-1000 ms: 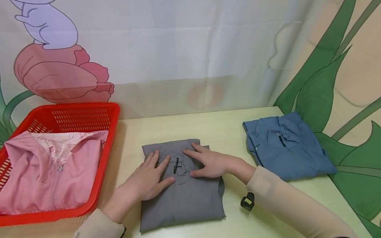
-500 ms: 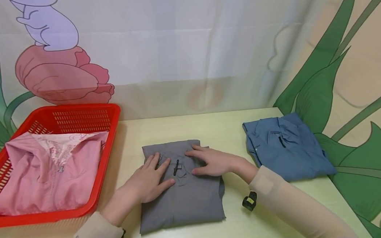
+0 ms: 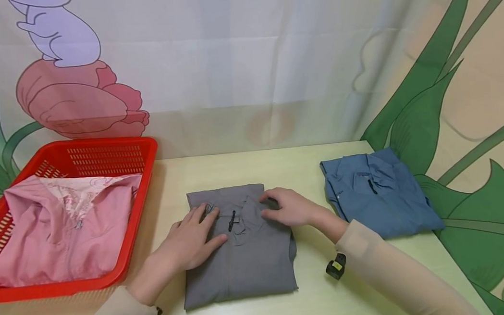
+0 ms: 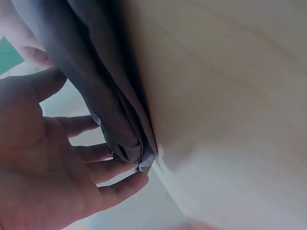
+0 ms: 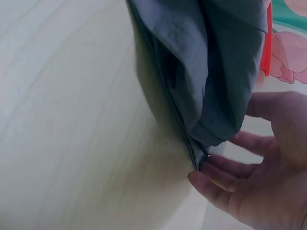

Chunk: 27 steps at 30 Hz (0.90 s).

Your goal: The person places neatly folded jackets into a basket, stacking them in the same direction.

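A folded grey jacket (image 3: 259, 268) with a short black zipper pull (image 3: 232, 221) near its collar lies flat on the table. My left hand (image 3: 192, 240) rests on its upper left part with fingers spread. At the upper right edge, my right hand (image 3: 291, 208) touches the cloth with thumb and fingers apart and gently bent. The left wrist view has the layered edge of the grey jacket (image 4: 103, 91) against the left fingers (image 4: 79, 127). In the right wrist view, the right fingertips (image 5: 196, 178) meet a corner of the folded layers.
To the left, a red plastic basket (image 3: 144, 198) holds a pink zip jacket (image 3: 97, 244). Toward the right edge of the pale table (image 3: 295, 162) lies a folded blue jacket (image 3: 389, 211). Behind hangs a printed curtain (image 3: 229, 72).
My right hand has moved slightly right toward the grey jacket's edge, its fingers more bent than before, uncovering more of the collar. The left hand has barely shifted.
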{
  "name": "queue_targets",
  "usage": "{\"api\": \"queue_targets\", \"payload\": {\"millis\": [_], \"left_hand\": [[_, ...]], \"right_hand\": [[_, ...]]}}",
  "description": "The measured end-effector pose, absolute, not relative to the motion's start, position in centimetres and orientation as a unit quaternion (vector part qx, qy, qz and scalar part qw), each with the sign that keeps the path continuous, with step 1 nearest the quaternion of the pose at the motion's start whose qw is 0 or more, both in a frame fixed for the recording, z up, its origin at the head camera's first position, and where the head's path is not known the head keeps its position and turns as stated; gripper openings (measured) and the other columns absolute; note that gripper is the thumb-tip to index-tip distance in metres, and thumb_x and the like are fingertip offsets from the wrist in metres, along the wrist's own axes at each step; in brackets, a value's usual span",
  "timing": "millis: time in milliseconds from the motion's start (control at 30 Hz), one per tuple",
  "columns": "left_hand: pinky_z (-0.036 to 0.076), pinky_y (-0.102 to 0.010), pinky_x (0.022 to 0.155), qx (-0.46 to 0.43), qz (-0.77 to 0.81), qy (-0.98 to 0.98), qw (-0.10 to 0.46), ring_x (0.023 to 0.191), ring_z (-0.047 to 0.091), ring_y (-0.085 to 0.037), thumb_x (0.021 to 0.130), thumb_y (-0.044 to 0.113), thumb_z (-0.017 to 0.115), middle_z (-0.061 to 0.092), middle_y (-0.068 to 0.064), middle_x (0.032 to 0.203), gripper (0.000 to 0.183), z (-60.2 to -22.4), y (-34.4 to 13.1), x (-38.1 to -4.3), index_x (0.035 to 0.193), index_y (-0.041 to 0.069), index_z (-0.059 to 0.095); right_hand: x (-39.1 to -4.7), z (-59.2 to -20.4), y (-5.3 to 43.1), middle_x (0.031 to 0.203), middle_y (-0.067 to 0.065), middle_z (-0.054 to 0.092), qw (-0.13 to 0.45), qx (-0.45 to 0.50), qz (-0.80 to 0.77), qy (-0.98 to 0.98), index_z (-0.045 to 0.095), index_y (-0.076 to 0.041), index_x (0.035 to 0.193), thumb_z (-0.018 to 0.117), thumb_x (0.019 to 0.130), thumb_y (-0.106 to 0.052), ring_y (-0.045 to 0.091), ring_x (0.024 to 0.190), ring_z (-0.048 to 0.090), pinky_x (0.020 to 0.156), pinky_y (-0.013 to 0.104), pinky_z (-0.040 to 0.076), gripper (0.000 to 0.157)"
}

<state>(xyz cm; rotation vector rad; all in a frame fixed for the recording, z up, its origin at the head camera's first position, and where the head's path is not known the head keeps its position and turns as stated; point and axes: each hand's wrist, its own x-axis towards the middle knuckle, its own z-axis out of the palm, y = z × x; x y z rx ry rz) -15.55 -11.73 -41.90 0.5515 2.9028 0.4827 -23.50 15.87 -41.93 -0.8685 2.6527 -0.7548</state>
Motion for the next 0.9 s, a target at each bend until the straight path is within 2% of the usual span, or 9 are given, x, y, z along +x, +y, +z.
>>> {"api": "queue_targets", "payload": {"millis": [133,333,467,700,767,800,900], "left_hand": [[0.035,-0.072,0.105,0.166,0.182,0.967,0.067,0.144,0.031,-0.050,0.104,0.043,0.057,0.032,-0.032,0.158,0.071,-42.0,-11.9,-15.5,0.156,-0.001,0.038],[0.036,-0.074,0.102,0.149,0.218,0.962,0.066,0.142,0.034,-0.052,0.104,0.041,0.057,0.032,-0.033,0.157,0.072,-41.8,-12.1,-15.4,0.156,-0.004,0.036],[0.035,-0.073,0.104,0.135,0.234,0.960,0.067,0.140,0.034,-0.055,0.104,0.041,0.057,0.031,-0.035,0.156,0.074,-41.9,-12.2,-15.4,0.156,-0.006,0.034],[0.034,-0.068,0.108,0.118,0.254,0.957,0.078,0.138,0.034,-0.058,0.103,0.043,0.057,0.029,-0.038,0.155,0.079,-42.3,-12.6,-15.4,0.155,-0.010,0.031],[0.033,-0.067,0.110,0.105,0.261,0.956,0.084,0.138,0.034,-0.058,0.103,0.045,0.056,0.029,-0.041,0.153,0.082,-42.3,-12.7,-15.4,0.154,-0.013,0.028],[0.033,-0.066,0.111,0.096,0.264,0.955,0.092,0.138,0.034,-0.059,0.104,0.045,0.055,0.029,-0.042,0.152,0.083,-42.0,-12.7,-15.4,0.154,-0.015,0.027],[0.032,-0.064,0.112,0.081,0.274,0.952,0.107,0.138,0.035,-0.058,0.105,0.046,0.053,0.031,-0.045,0.150,0.086,-41.9,-12.9,-15.5,0.152,-0.019,0.023]], "right_hand": [[-23.7,-42.3,16.2,0.133,0.018,0.061,0.113,-0.267,-0.251,0.924,0.063,0.001,0.131,0.066,0.101,-0.023,0.033,0.130,0.054,0.108,0.047,0.043,0.039],[-23.9,-42.3,16.5,0.133,0.021,0.061,0.121,-0.227,-0.263,0.930,0.055,0.006,0.136,0.066,0.100,-0.025,0.035,0.122,0.058,0.101,0.048,0.048,0.049],[-24.1,-42.4,16.7,0.133,0.022,0.061,0.129,-0.221,-0.266,0.930,0.054,0.007,0.138,0.066,0.100,-0.025,0.035,0.122,0.058,0.102,0.047,0.048,0.051],[-23.9,-42.1,16.9,0.125,0.023,0.064,0.150,-0.173,-0.271,0.935,0.050,0.009,0.141,0.064,0.100,-0.028,0.032,0.110,0.063,0.092,0.045,0.053,0.057],[-23.8,-41.9,16.9,0.116,0.018,0.067,0.151,-0.164,-0.263,0.939,0.053,0.010,0.138,0.063,0.100,-0.029,0.028,0.098,0.065,0.085,0.041,0.055,0.055],[-23.8,-41.9,16.9,0.105,0.015,0.068,0.152,-0.166,-0.260,0.939,0.057,0.010,0.132,0.063,0.100,-0.029,0.024,0.088,0.064,0.077,0.038,0.054,0.050],[-23.9,-42.0,16.9,0.072,0.002,0.056,0.153,-0.177,-0.259,0.937,0.065,0.005,0.107,0.063,0.100,-0.027,0.014,0.059,0.048,0.056,0.029,0.042,0.033]]}}
